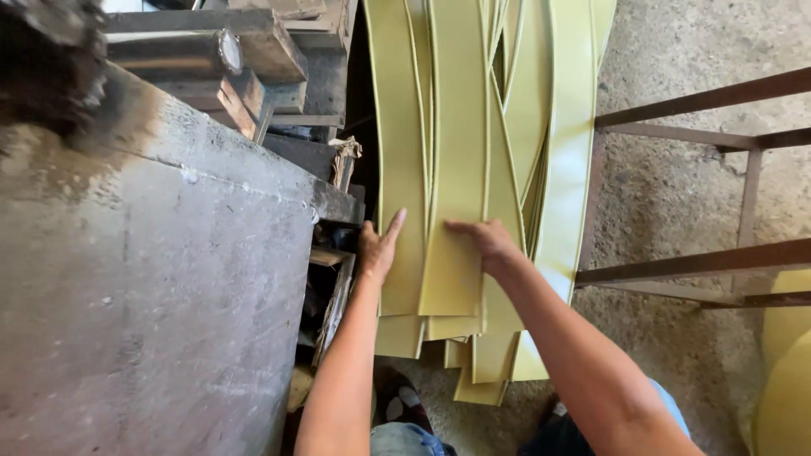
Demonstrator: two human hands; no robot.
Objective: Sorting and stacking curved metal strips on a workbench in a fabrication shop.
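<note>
right hand [486, 241] grip: fingers flat, pressing top yellow strip [452, 253], nothing clasped | left hand [380, 245] open, steadying stack's edge | strips fanned for sorting

Soft daylight from upper right, dim left, slight edge blur

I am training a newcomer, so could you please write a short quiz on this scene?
1. True or false: both hands rest on the yellow strips.
2. What stands left of the strips? A) a grey slab B) a blue bucket C) a ladder
3. What rusty thing stands right of the strips?

Key: 1. True: the left hand and the right hand lie flat on them. 2. A, the grey slab. 3. A metal frame.
</note>
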